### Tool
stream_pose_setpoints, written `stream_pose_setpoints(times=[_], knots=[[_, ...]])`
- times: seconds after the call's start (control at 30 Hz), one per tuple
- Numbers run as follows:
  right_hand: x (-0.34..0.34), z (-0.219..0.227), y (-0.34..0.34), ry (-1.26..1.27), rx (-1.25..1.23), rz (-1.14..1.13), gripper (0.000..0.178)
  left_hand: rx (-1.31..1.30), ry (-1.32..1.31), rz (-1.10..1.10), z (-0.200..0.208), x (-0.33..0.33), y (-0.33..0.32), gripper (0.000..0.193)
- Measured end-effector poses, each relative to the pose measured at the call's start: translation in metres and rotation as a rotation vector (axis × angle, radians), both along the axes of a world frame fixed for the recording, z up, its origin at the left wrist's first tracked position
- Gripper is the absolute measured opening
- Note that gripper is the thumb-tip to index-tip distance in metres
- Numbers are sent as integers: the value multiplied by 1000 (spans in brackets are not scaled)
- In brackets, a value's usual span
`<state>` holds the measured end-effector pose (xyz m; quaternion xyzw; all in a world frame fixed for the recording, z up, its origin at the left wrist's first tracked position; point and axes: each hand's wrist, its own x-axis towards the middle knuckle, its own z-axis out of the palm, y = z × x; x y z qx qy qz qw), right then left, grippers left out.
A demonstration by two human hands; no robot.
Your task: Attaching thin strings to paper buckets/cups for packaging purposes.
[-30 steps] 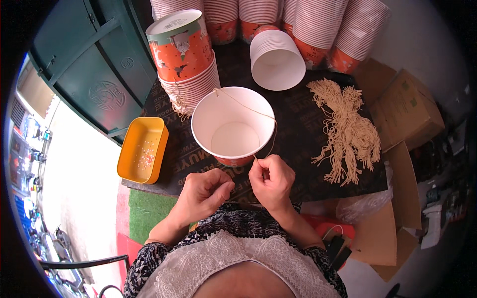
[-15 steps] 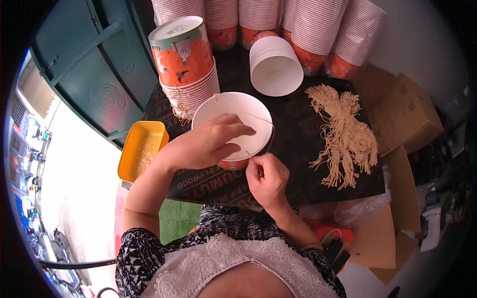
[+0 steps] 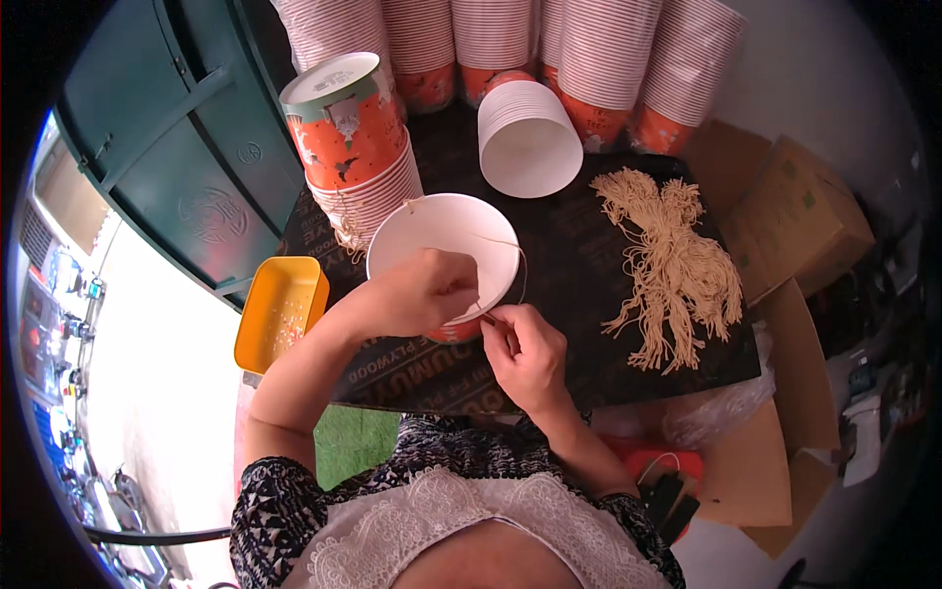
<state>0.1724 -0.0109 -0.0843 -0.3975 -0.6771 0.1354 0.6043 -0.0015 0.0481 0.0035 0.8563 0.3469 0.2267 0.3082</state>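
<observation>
Paper bucket [image 3: 422,228] sits open side up on the bench [image 3: 579,294]. Left hand [image 3: 417,293] dips inside, fingers curled, can't tell on what. Right hand [image 3: 530,358] pinches the cord [image 3: 525,263] beside the near rim.

Smooth paper bucket [image 3: 437,231], rough fibrous cord bundle [image 3: 675,267], smooth-walled plastic tray [image 3: 283,283].

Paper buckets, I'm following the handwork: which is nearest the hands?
The upright bucket with the left hand over its mouth, right hand at its rim; other buckets sit farther back.
</observation>
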Motion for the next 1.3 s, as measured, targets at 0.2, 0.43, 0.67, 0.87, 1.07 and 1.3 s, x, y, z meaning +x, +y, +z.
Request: stream_pose_setpoints(times=[0.2, 0.43, 0.67, 0.87, 1.07, 1.3], knots=[[8, -1, 0, -22, -47, 52, 12, -180, -79, 148, 8, -3, -11, 12], [5, 1, 0, 109, -106, 140, 5, -421, -280, 60, 6, 2, -14, 7], [9, 0, 0, 70, -146, 156, 7, -569, -319, 72, 7, 6, -12, 7], [24, 25, -4, 104, -106, 150, 6, -561, -379, 45, 4, 9, -11, 7], [43, 54, 2, 58, -80, 309, 8, -493, -320, 11, 4, 12, -9, 11], [39, 70, 23, -107, 63, 403, 16, -454, -308, -3, -7, 15, -4, 9]])
